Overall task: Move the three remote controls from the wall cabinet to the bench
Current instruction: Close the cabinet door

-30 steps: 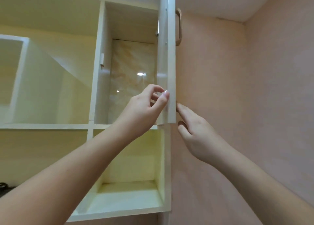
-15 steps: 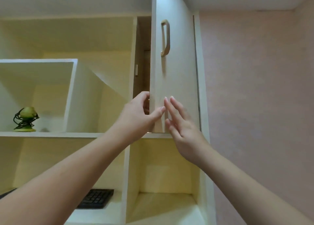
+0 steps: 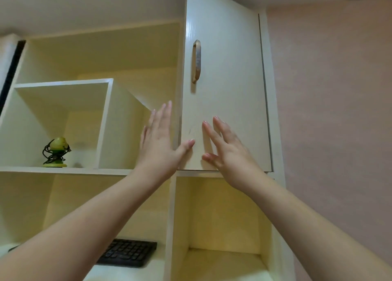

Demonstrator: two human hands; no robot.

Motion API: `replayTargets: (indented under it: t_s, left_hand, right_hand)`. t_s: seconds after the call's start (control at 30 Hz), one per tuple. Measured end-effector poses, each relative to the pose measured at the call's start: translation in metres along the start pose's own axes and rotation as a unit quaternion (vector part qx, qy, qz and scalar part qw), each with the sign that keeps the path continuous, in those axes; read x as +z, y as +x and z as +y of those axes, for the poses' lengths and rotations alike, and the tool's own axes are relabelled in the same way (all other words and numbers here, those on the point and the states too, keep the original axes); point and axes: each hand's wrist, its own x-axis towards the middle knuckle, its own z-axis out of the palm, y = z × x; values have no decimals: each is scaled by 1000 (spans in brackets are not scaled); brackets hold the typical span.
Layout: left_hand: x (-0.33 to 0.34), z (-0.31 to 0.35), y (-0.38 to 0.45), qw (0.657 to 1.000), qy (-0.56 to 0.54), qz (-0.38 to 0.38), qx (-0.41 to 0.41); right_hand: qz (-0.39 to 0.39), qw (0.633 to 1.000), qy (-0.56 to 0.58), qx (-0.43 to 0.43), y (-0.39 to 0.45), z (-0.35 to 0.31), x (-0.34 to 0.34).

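The wall cabinet door (image 3: 224, 102) is seen shut, or all but shut, with its handle (image 3: 196, 61) untouched. The left hand (image 3: 159, 147) is held spread beside the door's edge, thumb laid on the panel; the right hand (image 3: 228, 151) is spread flat against the door's lower part. No remote controls are visible — neither in the open shelves nor by the keyboard (image 3: 127, 253). The closing step is judged to be in hand; whether any remotes remain to be moved cannot be told
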Motion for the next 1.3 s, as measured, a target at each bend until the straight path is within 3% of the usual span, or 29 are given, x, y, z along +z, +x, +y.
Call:
replayTargets:
  t_s: [0.17, 0.33, 0.93, 1.1, 1.3]
  left_hand:
    - [11, -6, 4, 959, 243, -23, 140]
    - [17, -20, 4, 916, 336, 1, 218]
    - [67, -49, 35, 932, 301, -119, 161]
    - [68, -49, 36, 930, 307, -138, 150]
    - [47, -41, 41, 926, 295, -214, 99]
  right_hand:
    - [2, 998, -61, -10, 11, 6, 2]
    - [2, 996, -90, 1, 14, 4, 5]
    - [-43, 964, -254, 65, 48, 15, 53]
    - [-38, 964, -256, 64, 44, 12, 52]
    - [-111, 966, -216, 85, 37, 0, 24]
